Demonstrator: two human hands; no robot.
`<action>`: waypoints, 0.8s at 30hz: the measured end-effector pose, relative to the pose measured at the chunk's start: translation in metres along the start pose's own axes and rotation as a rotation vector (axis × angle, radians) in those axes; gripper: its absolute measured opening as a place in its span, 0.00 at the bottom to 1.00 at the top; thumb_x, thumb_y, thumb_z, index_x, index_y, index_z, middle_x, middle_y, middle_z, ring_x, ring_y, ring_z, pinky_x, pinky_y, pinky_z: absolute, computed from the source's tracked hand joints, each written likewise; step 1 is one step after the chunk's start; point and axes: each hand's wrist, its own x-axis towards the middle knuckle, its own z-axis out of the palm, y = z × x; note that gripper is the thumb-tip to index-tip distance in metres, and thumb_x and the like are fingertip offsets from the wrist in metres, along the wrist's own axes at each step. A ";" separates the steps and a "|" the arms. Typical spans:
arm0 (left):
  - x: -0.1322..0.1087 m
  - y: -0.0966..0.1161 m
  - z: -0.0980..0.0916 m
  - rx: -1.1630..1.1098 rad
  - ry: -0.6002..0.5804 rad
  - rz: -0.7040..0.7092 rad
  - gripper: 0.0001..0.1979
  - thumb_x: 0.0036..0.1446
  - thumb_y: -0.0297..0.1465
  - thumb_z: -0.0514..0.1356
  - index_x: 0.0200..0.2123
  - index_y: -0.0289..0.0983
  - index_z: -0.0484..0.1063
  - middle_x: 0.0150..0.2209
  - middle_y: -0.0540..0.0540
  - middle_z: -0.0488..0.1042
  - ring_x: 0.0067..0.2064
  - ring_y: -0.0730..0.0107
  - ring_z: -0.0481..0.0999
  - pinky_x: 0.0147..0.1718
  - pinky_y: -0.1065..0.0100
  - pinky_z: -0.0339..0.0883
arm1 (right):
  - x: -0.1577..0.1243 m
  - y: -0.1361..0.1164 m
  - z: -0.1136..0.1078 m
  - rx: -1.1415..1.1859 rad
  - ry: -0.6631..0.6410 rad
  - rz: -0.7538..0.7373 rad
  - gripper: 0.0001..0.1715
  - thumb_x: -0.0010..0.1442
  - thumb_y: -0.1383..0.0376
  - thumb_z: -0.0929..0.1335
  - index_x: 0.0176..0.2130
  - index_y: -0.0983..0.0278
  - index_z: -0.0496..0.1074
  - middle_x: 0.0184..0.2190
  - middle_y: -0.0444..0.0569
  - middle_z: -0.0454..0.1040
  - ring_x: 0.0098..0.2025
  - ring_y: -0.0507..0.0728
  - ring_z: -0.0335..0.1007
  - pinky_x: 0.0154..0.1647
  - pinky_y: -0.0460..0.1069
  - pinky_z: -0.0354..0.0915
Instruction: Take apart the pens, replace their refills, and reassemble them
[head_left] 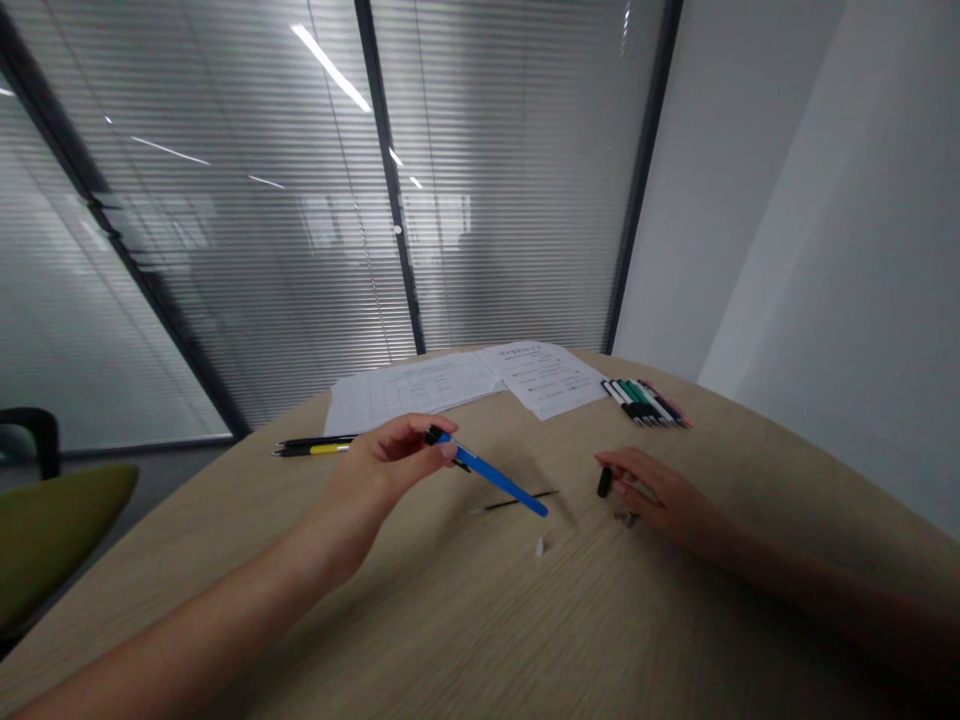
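Note:
In my left hand [382, 465] a blue pen barrel [501, 480] with a black end and clip is pinched between thumb and fingers. It slants down to the right above the table. My right hand [664, 500] grips a small black cylindrical pen part [604, 482] at its fingertips. Beneath the barrel lies a thin dark ink refill [517, 502]. A small whitish cone-shaped piece [540, 547] rests nearer to me. Just under my right fingers is a small greyish piece [628, 519], too blurred to name.
Printed sheets [555, 385] lie at the table's far side. A row of several pens [646, 402] is at the right back. Black and yellow pens [311, 447] lie beyond my left wrist. A green chair [60, 540] stands left of the wooden table [465, 640].

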 end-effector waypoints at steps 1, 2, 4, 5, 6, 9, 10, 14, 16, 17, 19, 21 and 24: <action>0.000 0.000 0.000 -0.033 -0.017 -0.023 0.06 0.40 0.30 0.63 0.27 0.38 0.72 0.24 0.53 0.73 0.30 0.74 0.71 0.35 0.72 0.63 | 0.000 0.000 0.000 -0.004 0.012 -0.004 0.18 0.56 0.68 0.57 0.46 0.63 0.61 0.39 0.52 0.68 0.40 0.55 0.66 0.42 0.52 0.63; -0.001 0.000 0.000 -0.068 -0.036 -0.051 0.06 0.40 0.30 0.63 0.27 0.38 0.72 0.25 0.53 0.73 0.30 0.74 0.72 0.36 0.72 0.63 | 0.000 0.000 0.000 -0.009 0.023 -0.007 0.17 0.56 0.68 0.57 0.46 0.63 0.61 0.39 0.52 0.68 0.40 0.55 0.65 0.42 0.52 0.63; -0.004 -0.002 0.003 -0.143 -0.091 -0.139 0.06 0.40 0.29 0.64 0.26 0.37 0.71 0.25 0.53 0.74 0.31 0.74 0.73 0.38 0.72 0.64 | 0.000 0.001 0.001 -0.020 0.038 -0.015 0.16 0.56 0.67 0.57 0.46 0.63 0.61 0.40 0.52 0.68 0.41 0.56 0.65 0.42 0.53 0.63; -0.006 -0.004 0.004 -0.181 -0.125 -0.195 0.07 0.39 0.29 0.64 0.26 0.37 0.71 0.26 0.53 0.74 0.31 0.74 0.73 0.39 0.72 0.64 | 0.000 0.002 0.001 -0.026 0.042 -0.020 0.16 0.57 0.67 0.57 0.46 0.62 0.61 0.40 0.52 0.68 0.41 0.56 0.65 0.43 0.53 0.63; -0.008 -0.007 0.006 -0.218 -0.161 -0.254 0.07 0.39 0.28 0.65 0.26 0.36 0.71 0.26 0.52 0.74 0.31 0.74 0.73 0.39 0.71 0.64 | 0.000 0.003 0.001 -0.033 0.046 -0.026 0.16 0.57 0.67 0.57 0.46 0.62 0.61 0.41 0.52 0.68 0.42 0.56 0.65 0.43 0.53 0.63; -0.012 -0.015 0.012 -0.287 -0.228 -0.399 0.07 0.39 0.28 0.65 0.24 0.34 0.70 0.27 0.50 0.75 0.31 0.75 0.74 0.37 0.72 0.66 | 0.000 0.005 0.002 -0.050 0.060 -0.044 0.16 0.57 0.67 0.57 0.46 0.62 0.62 0.41 0.52 0.68 0.43 0.57 0.64 0.44 0.54 0.63; -0.012 -0.018 0.013 -0.296 -0.227 -0.428 0.07 0.39 0.28 0.65 0.23 0.34 0.70 0.27 0.50 0.75 0.31 0.76 0.74 0.36 0.73 0.66 | 0.000 0.005 0.002 -0.055 0.063 -0.048 0.16 0.57 0.67 0.57 0.46 0.61 0.62 0.41 0.53 0.68 0.43 0.57 0.64 0.44 0.54 0.63; -0.014 -0.019 0.016 -0.337 -0.212 -0.486 0.08 0.38 0.28 0.66 0.20 0.33 0.69 0.28 0.50 0.75 0.30 0.77 0.74 0.33 0.76 0.67 | -0.001 0.006 0.003 -0.087 0.088 -0.060 0.16 0.57 0.65 0.57 0.46 0.61 0.61 0.42 0.53 0.68 0.46 0.58 0.63 0.47 0.56 0.62; -0.017 -0.016 0.017 -0.368 -0.225 -0.511 0.09 0.37 0.29 0.67 0.20 0.33 0.69 0.28 0.50 0.75 0.30 0.77 0.74 0.33 0.77 0.67 | -0.001 0.006 0.004 -0.113 0.109 -0.059 0.16 0.58 0.65 0.57 0.46 0.62 0.61 0.43 0.54 0.68 0.47 0.58 0.63 0.47 0.56 0.62; -0.020 -0.015 0.019 -0.382 -0.231 -0.527 0.09 0.37 0.29 0.67 0.21 0.33 0.69 0.28 0.50 0.75 0.31 0.77 0.74 0.34 0.77 0.67 | -0.002 0.006 0.004 -0.129 0.118 -0.055 0.16 0.58 0.64 0.57 0.46 0.62 0.62 0.43 0.54 0.68 0.47 0.59 0.63 0.47 0.57 0.62; -0.030 -0.013 0.024 -0.405 -0.248 -0.570 0.10 0.36 0.29 0.68 0.21 0.33 0.69 0.26 0.50 0.75 0.31 0.76 0.74 0.36 0.75 0.67 | -0.002 0.007 0.005 -0.160 0.131 -0.057 0.16 0.58 0.63 0.56 0.46 0.62 0.62 0.43 0.55 0.68 0.47 0.59 0.63 0.47 0.57 0.61; -0.043 -0.011 0.029 -0.431 -0.302 -0.598 0.10 0.36 0.29 0.68 0.24 0.34 0.69 0.26 0.51 0.74 0.31 0.74 0.75 0.39 0.72 0.66 | -0.002 0.008 0.006 -0.185 0.140 -0.063 0.17 0.58 0.63 0.56 0.46 0.63 0.62 0.43 0.55 0.68 0.48 0.59 0.63 0.48 0.58 0.61; -0.065 -0.008 0.036 -0.440 -0.408 -0.613 0.13 0.38 0.30 0.66 0.32 0.36 0.71 0.31 0.51 0.73 0.35 0.72 0.74 0.41 0.69 0.64 | -0.002 0.009 0.009 -0.223 0.156 -0.067 0.18 0.58 0.62 0.56 0.47 0.63 0.62 0.44 0.54 0.68 0.48 0.60 0.63 0.49 0.59 0.60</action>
